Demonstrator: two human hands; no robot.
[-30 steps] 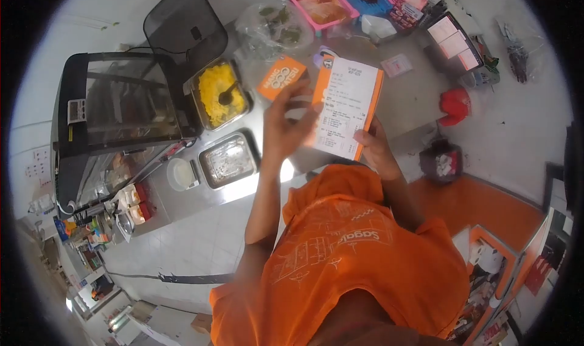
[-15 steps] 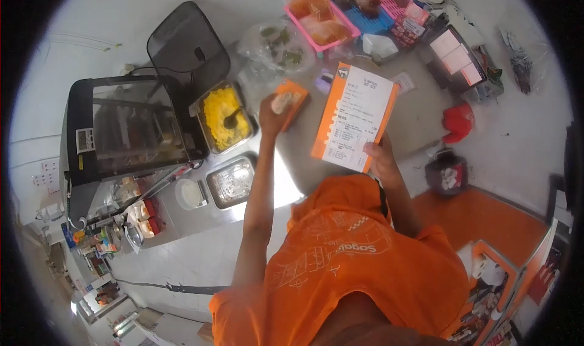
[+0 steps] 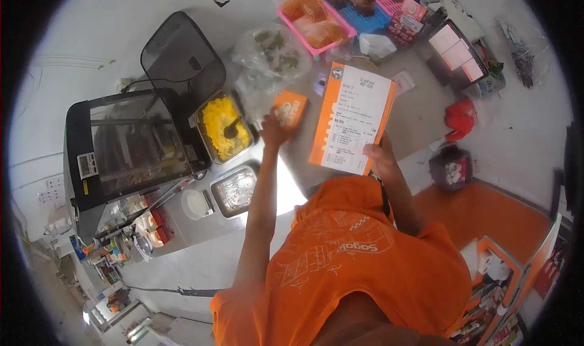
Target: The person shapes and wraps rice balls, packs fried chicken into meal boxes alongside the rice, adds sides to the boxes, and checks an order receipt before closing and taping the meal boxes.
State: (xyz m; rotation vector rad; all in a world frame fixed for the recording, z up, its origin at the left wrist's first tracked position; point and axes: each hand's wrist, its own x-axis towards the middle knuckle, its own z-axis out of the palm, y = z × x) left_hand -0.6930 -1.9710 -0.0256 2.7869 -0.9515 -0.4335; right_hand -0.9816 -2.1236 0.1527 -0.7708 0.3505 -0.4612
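Note:
My right hand (image 3: pixel 382 155) is closed on the lower right edge of a flat orange box (image 3: pixel 322 130), which has a long printed receipt (image 3: pixel 359 115) lying over its face. On the counter to the left, a smaller orange box with white print (image 3: pixel 291 107) lies beside the tray of yellow food. My left hand (image 3: pixel 274 131) is at this smaller box's lower left edge, fingers apart, not wrapped round it. The tray of yellow food (image 3: pixel 220 124) has a dark utensil in it.
An emptied-looking metal tray (image 3: pixel 234 192), a white round container (image 3: pixel 194 204) and a dark glass-fronted case (image 3: pixel 137 145) are at left. Behind are a bag of green leaves (image 3: pixel 277 51), a pink basket (image 3: pixel 316 24) and a blue basket (image 3: pixel 368 17). A screen (image 3: pixel 456 54) stands at right.
My left hand left the larger box, took hold of the smaller orange box, then loosened its fingers. The larger box with the receipt stays in my right hand. The view has shifted slightly.

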